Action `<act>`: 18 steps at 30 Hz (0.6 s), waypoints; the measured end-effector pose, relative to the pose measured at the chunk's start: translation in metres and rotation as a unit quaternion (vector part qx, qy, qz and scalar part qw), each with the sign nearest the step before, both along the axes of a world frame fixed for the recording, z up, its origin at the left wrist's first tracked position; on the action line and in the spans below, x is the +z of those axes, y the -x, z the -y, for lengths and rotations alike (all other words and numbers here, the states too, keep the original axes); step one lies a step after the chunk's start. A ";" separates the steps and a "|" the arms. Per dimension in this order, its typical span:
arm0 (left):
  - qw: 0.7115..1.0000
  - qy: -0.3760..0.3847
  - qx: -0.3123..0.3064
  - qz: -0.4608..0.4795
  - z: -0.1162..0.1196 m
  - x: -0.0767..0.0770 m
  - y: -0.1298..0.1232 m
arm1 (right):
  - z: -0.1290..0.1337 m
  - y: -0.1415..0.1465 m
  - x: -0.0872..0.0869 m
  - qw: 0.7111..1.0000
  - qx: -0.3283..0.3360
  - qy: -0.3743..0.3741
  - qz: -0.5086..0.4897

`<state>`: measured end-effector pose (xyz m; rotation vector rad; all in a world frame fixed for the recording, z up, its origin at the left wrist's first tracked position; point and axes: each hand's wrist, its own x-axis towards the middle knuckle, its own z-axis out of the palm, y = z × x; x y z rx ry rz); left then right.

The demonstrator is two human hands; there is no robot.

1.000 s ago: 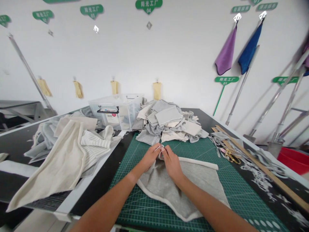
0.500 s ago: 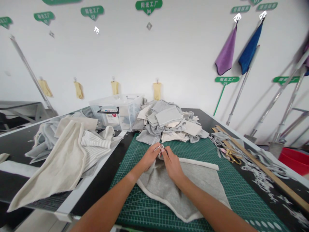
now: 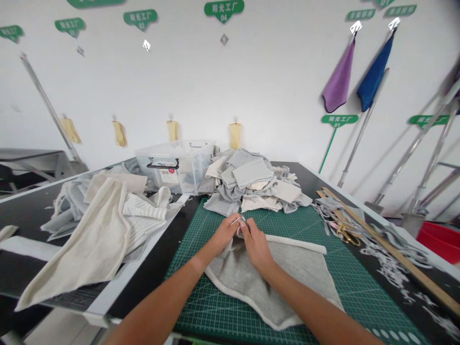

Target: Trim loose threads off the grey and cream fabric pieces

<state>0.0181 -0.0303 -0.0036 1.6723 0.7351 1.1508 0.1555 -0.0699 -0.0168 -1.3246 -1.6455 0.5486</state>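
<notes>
A grey cloth [image 3: 298, 266] with a pale rolled edge lies over the green cutting mat [image 3: 201, 230]. At its upper left corner my left hand [image 3: 224, 233] and my right hand [image 3: 256, 239] meet, fingers closed on the raised edge of the cloth. The fingertips nearly touch. A small thin, shiny item shows between them, too small to make out. Beyond the hands, a heap of grey and cream cloth pieces [image 3: 251, 177] rests at the back of the mat.
Left of the mat lie a cream cloth [image 3: 86, 244] and more fabric. A clear plastic box [image 3: 176, 165] stands behind. To the right are gold-handled scissors [image 3: 347, 235], a wooden strip [image 3: 398, 256] and fabric scraps [image 3: 386, 268].
The whole view has shifted slightly. Both hands keep nearly the same place and hold on the cloth.
</notes>
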 end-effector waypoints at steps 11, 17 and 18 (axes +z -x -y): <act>1.000 -0.008 -0.003 -0.003 0.001 -0.001 0.001 | -0.002 0.000 -0.002 1.000 -0.010 -0.007 0.026; 1.000 -0.010 0.005 -0.012 0.002 0.000 0.000 | -0.005 -0.001 -0.006 0.998 -0.015 -0.023 0.051; 1.000 -0.011 0.006 -0.014 0.002 0.000 0.000 | -0.005 -0.001 -0.007 0.998 -0.015 -0.026 0.054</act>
